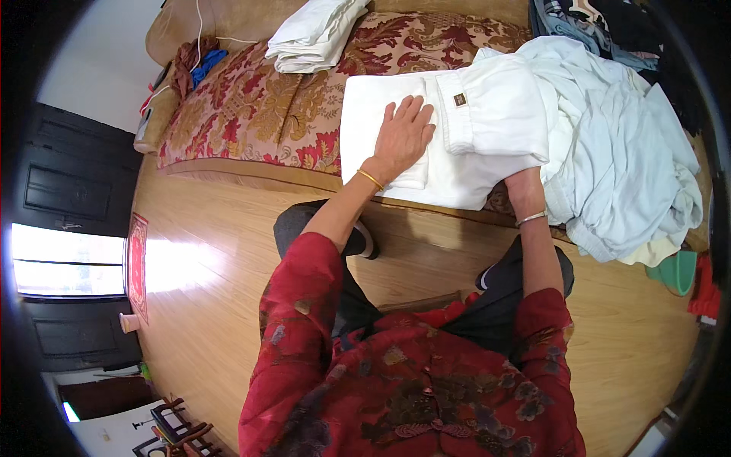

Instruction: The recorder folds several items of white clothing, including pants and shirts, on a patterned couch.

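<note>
White trousers (485, 108) with an elastic waistband and a small dark patch lie partly folded across the front of a floral sofa seat. My left hand (404, 134) rests flat on their folded left part, fingers spread. The fingers of my right hand (522, 185) are hidden under the waistband end at the right; whether they grip the cloth cannot be seen. Beside the trousers, at the right, lies a loose heap of pale blue and white garments (622, 154). Farther back on the seat sits a stack of folded white garments (317, 37).
The patterned sofa cushion (245, 114) spans the top. Dark clothes (622, 28) lie at the back right. A green plastic container (677, 271) stands below the heap. At the far left are a blue cloth (208, 65), a white cable and a paper cup (129, 323).
</note>
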Demonstrator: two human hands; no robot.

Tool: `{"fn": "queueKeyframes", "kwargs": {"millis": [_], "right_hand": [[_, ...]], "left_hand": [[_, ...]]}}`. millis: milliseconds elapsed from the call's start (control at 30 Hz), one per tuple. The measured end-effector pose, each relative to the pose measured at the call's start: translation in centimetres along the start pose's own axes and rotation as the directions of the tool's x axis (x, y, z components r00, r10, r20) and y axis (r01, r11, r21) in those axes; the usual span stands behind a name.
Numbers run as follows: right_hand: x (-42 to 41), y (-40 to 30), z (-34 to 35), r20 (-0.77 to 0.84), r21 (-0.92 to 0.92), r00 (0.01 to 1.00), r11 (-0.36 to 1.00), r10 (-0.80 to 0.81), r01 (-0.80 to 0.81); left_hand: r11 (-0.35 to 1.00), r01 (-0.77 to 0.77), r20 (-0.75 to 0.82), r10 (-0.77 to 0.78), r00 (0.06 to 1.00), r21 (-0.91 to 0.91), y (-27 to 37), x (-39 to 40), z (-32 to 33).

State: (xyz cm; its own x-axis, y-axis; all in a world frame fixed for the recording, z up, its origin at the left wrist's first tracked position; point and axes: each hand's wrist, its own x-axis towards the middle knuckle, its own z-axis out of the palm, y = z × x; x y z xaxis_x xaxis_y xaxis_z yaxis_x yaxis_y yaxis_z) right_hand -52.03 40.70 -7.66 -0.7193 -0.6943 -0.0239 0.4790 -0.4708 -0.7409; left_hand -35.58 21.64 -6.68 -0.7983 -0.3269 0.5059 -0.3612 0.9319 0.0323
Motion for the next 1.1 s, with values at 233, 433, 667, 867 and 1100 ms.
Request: {"fn": "queueKeyframes", "kwargs": {"millis": [233, 433, 667, 867, 1100], "right_hand": [[3.8, 1.9, 3.1, 0.078, -0.065, 0.997, 0.998, -0.005, 0.01], [2.9, 1.0, 2.2, 0.177, -0.199, 0.984, 0.979, 0.003, 0.033], [-0.9, 4.8, 15.5, 0.465, -0.861, 0.857, 0.342, 0.223, 0.378], [-1.6, 9.8, 16.3, 0.759, -0.53, 0.584, -0.249, 0.286, 0.811], [-0.7, 7.1, 13.0, 0.621, -0.779, 0.783, 0.123, 0.018, 0.615]], "left_hand": [[0.995, 0.094, 0.066, -0.092, 0.994, -0.025, -0.1, -1.4, -0.4], [0.921, -0.274, 0.016, 0.29, 0.957, -0.276, 2.5, -6.7, -1.8], [0.855, -0.302, 0.065, 0.361, 0.93, -0.422, 1.7, -9.8, -0.6], [0.829, -0.383, 0.016, 0.426, 0.905, -0.408, 2.4, -11.0, 1.3], [0.966, -0.066, -0.443, -0.055, 0.895, -0.252, -1.9, -10.2, -7.9]]}}
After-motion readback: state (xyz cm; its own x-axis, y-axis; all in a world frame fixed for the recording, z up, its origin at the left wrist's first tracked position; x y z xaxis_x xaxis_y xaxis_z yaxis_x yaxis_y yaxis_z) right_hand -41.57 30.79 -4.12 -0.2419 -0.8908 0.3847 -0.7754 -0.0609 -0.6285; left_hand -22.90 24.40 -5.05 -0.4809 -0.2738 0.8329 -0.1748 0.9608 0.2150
